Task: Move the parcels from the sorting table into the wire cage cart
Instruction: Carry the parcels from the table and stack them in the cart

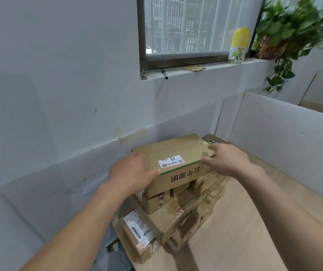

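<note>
Both forearms reached in from below. Left hand [131,173] gripped the top parcel's [176,153] left end, thumb along the near edge. Parcel sat atop a stack of cartons [166,212], long axis running left-right, label upward. Right hand [227,161] curled loosely at its right end, fingertips touching the corner.

One head-worn view looks forward and down from above the person's forearms, close over the stacked boxes [173,184]. It faces a grey wall [59,94], the window [192,26] high in frame, wide-angle bending the edges.
</note>
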